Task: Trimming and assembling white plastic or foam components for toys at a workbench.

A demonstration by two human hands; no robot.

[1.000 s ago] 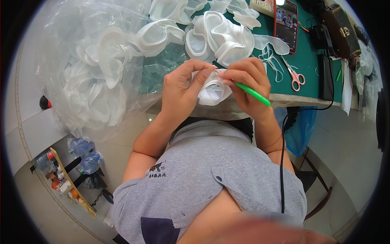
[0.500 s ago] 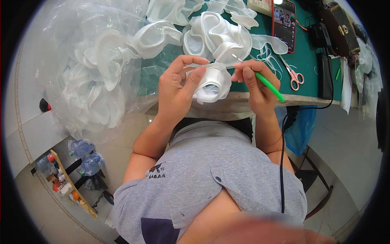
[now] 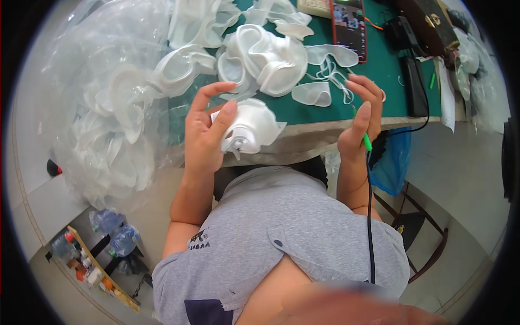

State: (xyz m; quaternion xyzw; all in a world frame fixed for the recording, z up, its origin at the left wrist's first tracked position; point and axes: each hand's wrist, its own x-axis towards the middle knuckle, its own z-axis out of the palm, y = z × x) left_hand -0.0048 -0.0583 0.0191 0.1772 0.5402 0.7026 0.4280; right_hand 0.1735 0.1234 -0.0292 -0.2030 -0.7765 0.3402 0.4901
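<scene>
My left hand grips a white, soft-looking moulded piece with curved, flared edges, thumb on its near side, just in front of the table edge. To the right, my right hand holds a slim green-handled, pen-like tool against the palm, its index finger and thumb apart. Its tip is hard to make out. On the table between the hands lies a flat translucent piece, beside thin white strips. Another flat translucent piece rests farther back.
More white moulded pieces are heaped on the green table. At the left, a large clear plastic bag holds many more. A phone stands at the back. Mostly hidden by my right hand, a pink scissor handle shows. A black cable hangs at right.
My hands have moved apart, the right one going right with the green tool. The white piece has turned in my left hand. A flat translucent piece now shows between them, and the view has shifted.
</scene>
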